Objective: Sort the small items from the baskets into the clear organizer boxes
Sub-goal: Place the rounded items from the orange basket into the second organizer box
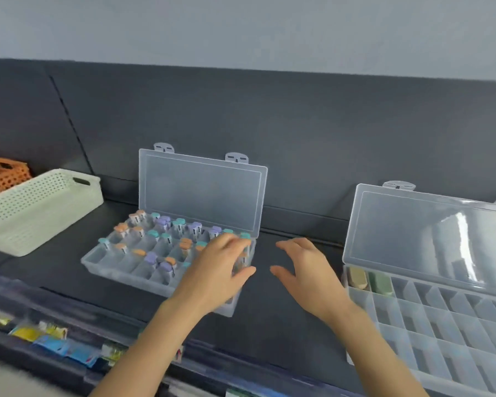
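Observation:
A clear organizer box [121, 270] stands on the dark shelf with its lid [201, 193] raised. Its compartments hold several small items with orange, teal and purple caps [166, 224]. My left hand [221, 270] lies over the box's right end, fingers spread on the compartments and thumb at the right rim; whether it holds anything is hidden. My right hand [307, 270] hovers open above the shelf between the two boxes, holding nothing. A second clear organizer box [441, 333] at the right is open, with a tan and a green item [370, 279] in its far-left compartments.
A pale green perforated basket [38, 207] sits at the left, an orange basket [3, 173] behind it. The dark shelf back panel [298, 133] rises behind the boxes. Coloured price labels [52, 339] line the shelf's front edge.

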Motion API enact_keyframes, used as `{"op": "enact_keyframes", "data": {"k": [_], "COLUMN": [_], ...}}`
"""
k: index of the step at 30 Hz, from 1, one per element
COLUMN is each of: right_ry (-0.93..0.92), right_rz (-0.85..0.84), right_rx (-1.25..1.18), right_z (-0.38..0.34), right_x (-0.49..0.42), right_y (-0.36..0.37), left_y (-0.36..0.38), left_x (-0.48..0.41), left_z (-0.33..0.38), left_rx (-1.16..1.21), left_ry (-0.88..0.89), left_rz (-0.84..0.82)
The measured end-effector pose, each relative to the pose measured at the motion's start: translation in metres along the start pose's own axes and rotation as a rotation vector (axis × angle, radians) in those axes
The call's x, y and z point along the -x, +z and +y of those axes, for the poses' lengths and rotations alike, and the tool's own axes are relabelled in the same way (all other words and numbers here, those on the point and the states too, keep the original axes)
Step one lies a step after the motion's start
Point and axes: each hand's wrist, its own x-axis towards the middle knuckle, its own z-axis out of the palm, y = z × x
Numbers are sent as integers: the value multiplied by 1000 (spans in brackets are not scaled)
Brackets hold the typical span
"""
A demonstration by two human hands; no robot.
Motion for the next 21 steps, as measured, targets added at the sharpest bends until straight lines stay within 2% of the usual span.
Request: {"op": "enact_keyframes", "data": {"k": [11, 17, 21], "right_ry": [-186, -312, -433], "right_rz": [-104, -180, -161], "right_rx": [6, -11, -3], "right_z": [-201, -303, -362], "right_x": [-34, -63, -82], "right_y": [122, 190, 231], "left_y": [-113, -171, -199], "left_x": [139, 208, 240], "left_z": [-189, -278, -330], "left_rx": [4, -89, -215], "left_ry": [-201, -330, -433], "left_rz": [70, 125, 144]}}
